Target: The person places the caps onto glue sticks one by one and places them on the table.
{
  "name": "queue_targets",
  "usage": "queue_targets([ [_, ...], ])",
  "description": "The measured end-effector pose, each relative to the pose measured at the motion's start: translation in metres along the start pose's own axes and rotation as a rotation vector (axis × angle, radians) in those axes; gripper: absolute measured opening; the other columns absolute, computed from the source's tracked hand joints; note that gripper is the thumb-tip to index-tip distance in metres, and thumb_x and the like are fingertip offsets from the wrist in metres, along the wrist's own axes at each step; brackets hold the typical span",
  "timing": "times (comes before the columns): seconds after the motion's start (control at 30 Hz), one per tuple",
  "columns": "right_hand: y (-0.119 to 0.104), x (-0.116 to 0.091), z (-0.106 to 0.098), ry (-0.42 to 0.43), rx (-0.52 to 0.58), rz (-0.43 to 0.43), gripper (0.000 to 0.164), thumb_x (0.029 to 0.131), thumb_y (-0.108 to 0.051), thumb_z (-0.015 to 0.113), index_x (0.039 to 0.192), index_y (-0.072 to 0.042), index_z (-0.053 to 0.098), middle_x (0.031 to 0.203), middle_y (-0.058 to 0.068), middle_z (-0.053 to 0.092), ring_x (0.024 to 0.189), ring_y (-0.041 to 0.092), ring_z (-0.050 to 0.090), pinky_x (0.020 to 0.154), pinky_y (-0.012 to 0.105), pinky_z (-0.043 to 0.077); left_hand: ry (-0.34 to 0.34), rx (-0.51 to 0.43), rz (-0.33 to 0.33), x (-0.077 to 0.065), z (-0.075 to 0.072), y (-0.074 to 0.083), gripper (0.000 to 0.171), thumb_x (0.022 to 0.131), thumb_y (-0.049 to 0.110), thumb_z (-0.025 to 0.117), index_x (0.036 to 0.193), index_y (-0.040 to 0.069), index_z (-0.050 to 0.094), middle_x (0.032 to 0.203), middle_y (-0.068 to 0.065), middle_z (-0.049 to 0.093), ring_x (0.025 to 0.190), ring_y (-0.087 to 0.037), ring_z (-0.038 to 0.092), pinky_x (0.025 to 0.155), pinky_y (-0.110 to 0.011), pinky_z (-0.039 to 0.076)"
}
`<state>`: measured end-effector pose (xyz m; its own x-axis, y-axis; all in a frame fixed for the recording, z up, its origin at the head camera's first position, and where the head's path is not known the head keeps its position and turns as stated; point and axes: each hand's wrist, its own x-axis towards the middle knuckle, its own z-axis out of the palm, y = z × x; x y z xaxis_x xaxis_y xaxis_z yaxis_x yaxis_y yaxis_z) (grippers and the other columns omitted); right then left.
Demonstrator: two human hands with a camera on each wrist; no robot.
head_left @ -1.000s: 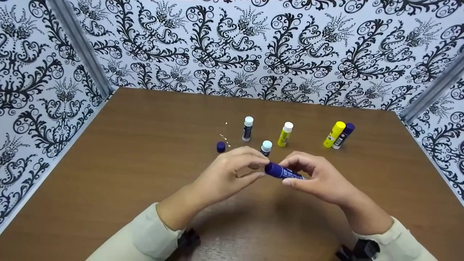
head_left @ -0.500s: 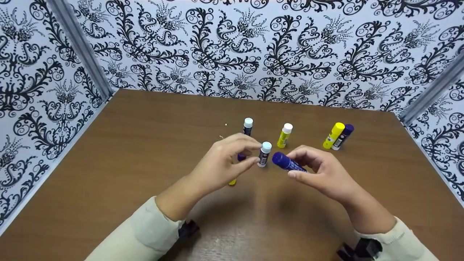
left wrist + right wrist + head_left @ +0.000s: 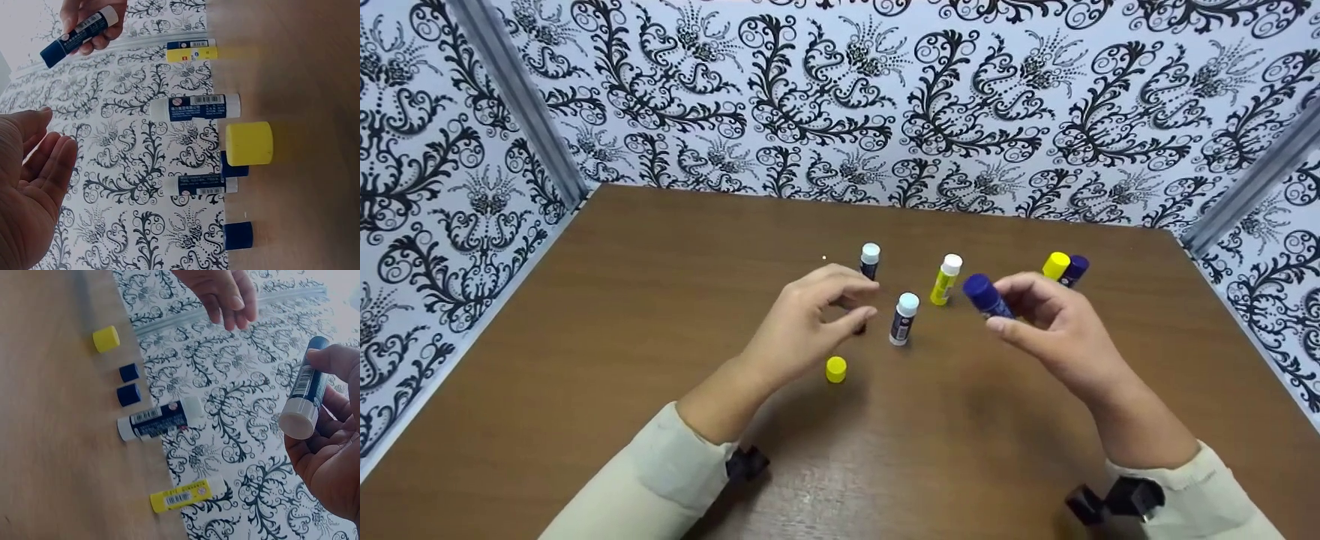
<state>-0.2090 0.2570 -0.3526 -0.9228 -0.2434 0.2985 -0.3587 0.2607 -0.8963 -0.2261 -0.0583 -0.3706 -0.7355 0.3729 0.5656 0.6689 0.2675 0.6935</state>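
Note:
My right hand point(image 3: 1065, 330) grips a dark blue glue stick point(image 3: 988, 298) with its cap on, raised over the table and tilted. In the right wrist view its white base point(image 3: 298, 422) points toward the camera, with thumb and fingers around the barrel. My left hand point(image 3: 802, 322) holds nothing, fingers loosely bent, over the left middle of the table. Below it stands a yellow cap point(image 3: 836, 370). To its right is an uncapped dark blue glue stick point(image 3: 903, 322); another uncapped one point(image 3: 870, 259) stands farther back, partly hidden by the left hand.
An uncapped yellow glue stick point(image 3: 945, 281) stands behind the middle. At the right, a capped yellow stick point(image 3: 1056, 265) and a capped dark blue one point(image 3: 1076, 271) stand together. Two dark blue caps point(image 3: 129, 395) sit left. Patterned walls point(image 3: 840, 97) enclose the table.
My left fingers have come off the capped end of the glue stick and moved left. My right hand has carried the stick right and farther back. The yellow cap has come into view.

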Motion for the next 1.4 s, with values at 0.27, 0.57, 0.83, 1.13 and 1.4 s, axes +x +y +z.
queue_targets([
  [0.27,0.005,0.006,-0.011,0.102,0.139,0.084,0.027,0.09,0.008,0.072,0.115,-0.001,0.067,0.098,0.008,0.068,0.087,0.016,0.064,0.07,0.024,0.061,-0.019,0.01,-0.027,-0.002,0.001,-0.008,0.028,0.091,0.001,0.077,0.119,0.0,0.074,0.116,-0.012,0.071,0.097,-0.02,0.075,0.089,-0.031,0.064],
  [0.57,0.014,0.012,-0.02,0.199,0.154,0.072,0.027,0.093,0.006,0.071,0.119,-0.001,0.072,0.096,0.006,0.07,0.083,0.013,0.067,0.07,0.025,0.062,-0.035,0.057,-0.083,-0.002,-0.001,-0.013,0.027,0.093,0.006,0.077,0.119,0.003,0.075,0.117,-0.014,0.072,0.094,-0.021,0.075,0.086,-0.033,0.063],
  [0.83,0.019,0.017,-0.029,0.285,0.244,0.039,0.025,0.092,0.009,0.07,0.116,-0.001,0.072,0.092,0.006,0.073,0.08,0.014,0.068,0.072,0.023,0.062,-0.067,0.044,-0.155,-0.003,0.0,-0.015,0.029,0.093,0.007,0.077,0.121,0.004,0.075,0.117,-0.012,0.072,0.096,-0.022,0.074,0.09,-0.036,0.063],
  [1.13,0.03,0.023,-0.045,0.369,0.295,0.027,0.026,0.091,0.007,0.073,0.114,-0.006,0.074,0.096,0.001,0.075,0.087,0.011,0.068,0.077,0.018,0.059,-0.127,0.029,-0.231,-0.003,0.002,-0.018,0.033,0.093,0.009,0.078,0.125,0.007,0.073,0.118,-0.008,0.071,0.098,-0.022,0.073,0.093,-0.037,0.063],
  [1.4,0.045,0.03,-0.06,0.524,0.358,0.069,0.024,0.089,0.003,0.078,0.111,-0.005,0.074,0.1,0.002,0.075,0.094,0.015,0.065,0.082,0.017,0.057,-0.25,0.064,-0.291,-0.005,-0.004,-0.023,0.036,0.094,0.013,0.077,0.129,0.007,0.071,0.122,-0.014,0.071,0.104,-0.025,0.073,0.096,-0.038,0.062],
])
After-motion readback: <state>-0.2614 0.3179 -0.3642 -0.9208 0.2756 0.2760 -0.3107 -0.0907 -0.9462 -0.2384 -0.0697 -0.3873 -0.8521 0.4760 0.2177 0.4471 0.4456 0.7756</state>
